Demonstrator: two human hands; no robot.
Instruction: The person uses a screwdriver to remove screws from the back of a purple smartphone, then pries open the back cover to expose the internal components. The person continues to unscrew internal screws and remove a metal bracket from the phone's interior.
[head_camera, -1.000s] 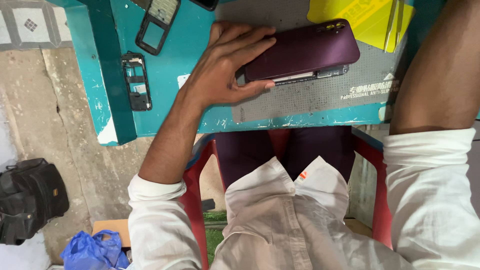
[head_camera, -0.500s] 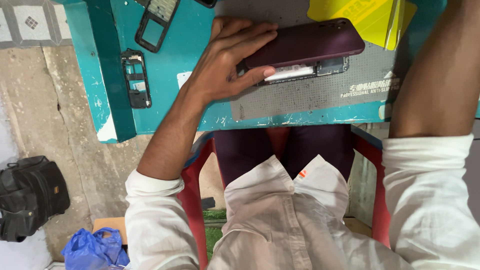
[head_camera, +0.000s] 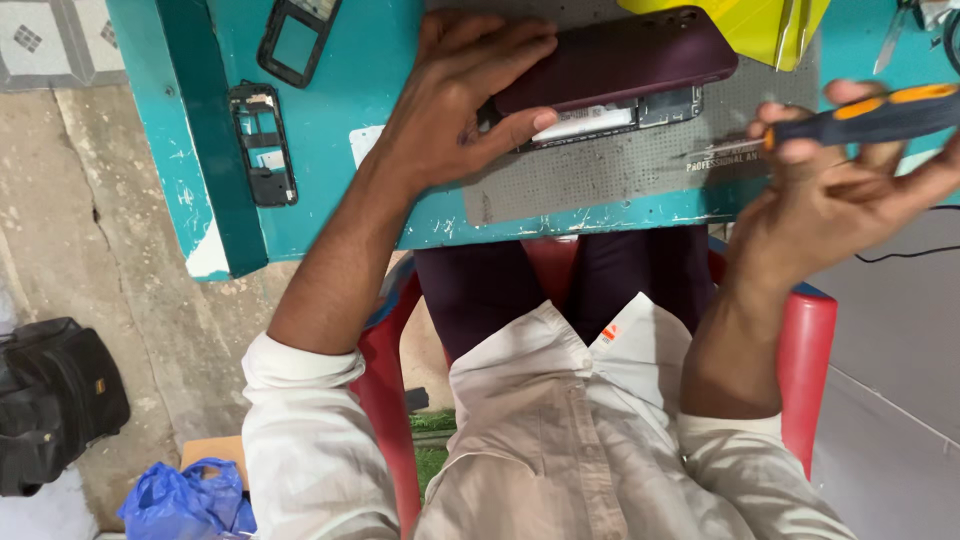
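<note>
My left hand (head_camera: 455, 100) grips the left end of a dark maroon phone (head_camera: 620, 55) whose back cover is lifted, showing the circuit board (head_camera: 610, 118) along its lower edge. The phone lies on a grey perforated mat (head_camera: 600, 170) on the teal table (head_camera: 340, 180). At the right, above the table's edge, my right hand (head_camera: 840, 200) holds a screwdriver with a dark blue and orange handle (head_camera: 870, 115). Its thin metal tip points left toward the phone, a little short of it.
Two black phone frames (head_camera: 262, 145) (head_camera: 298, 40) lie on the table's left part. A yellow sheet (head_camera: 760, 25) lies behind the phone. I sit on a red plastic chair (head_camera: 810, 350). A black bag (head_camera: 50, 400) and a blue plastic bag (head_camera: 190, 495) are on the concrete floor at left.
My right hand has come into view holding the screwdriver, lowered toward the table's right edge. The phone's cover has lifted further, exposing more of the board. The camera moved closer.
</note>
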